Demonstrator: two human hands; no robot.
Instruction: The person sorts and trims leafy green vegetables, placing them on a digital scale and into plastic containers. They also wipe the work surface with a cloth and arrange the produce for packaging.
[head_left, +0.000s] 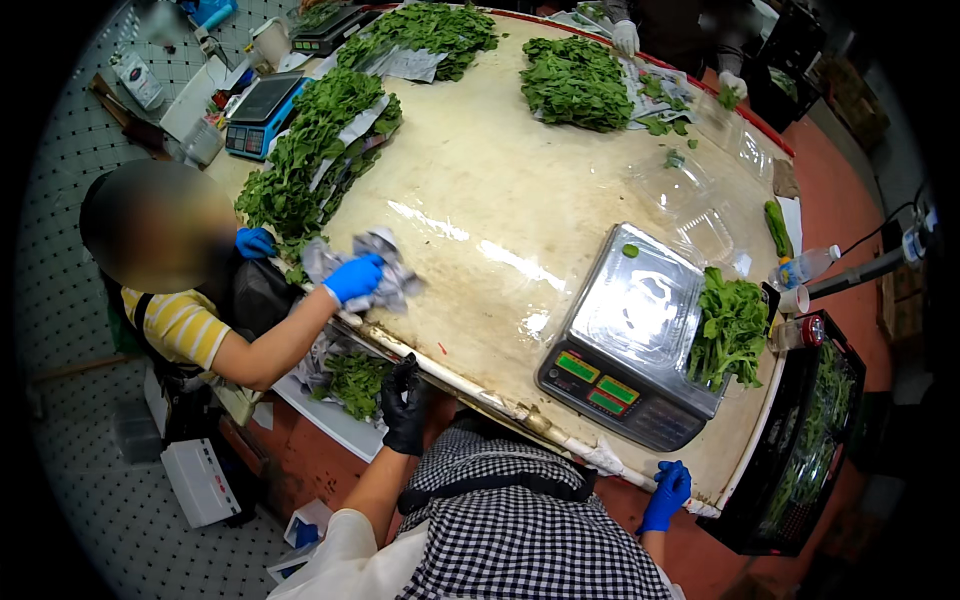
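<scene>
My left hand (402, 405), in a black glove, hangs just off the table's near edge with its fingers loosely curled and nothing seen in it. At the near right corner, my right hand (667, 495) in a blue glove is by the rim, fingers bent; whether it holds anything small is hidden. Before me stands a digital scale (630, 409) with lit green displays. Clear plastic packaging (637, 300) lies on its steel platter, with a small green leaf (630, 250) near the far end. Against the scale's right side rests a bunch of leafy greens (727, 326).
On the left, a co-worker's blue-gloved hand (356, 279) holds crumpled newspaper (386, 274). Piles of greens (315, 150) line the far left; another pile (576, 84) lies near a second co-worker's white-gloved hand (625, 37). Clear containers (705, 232), a bottle (806, 268) and a black crate (847, 360) are right.
</scene>
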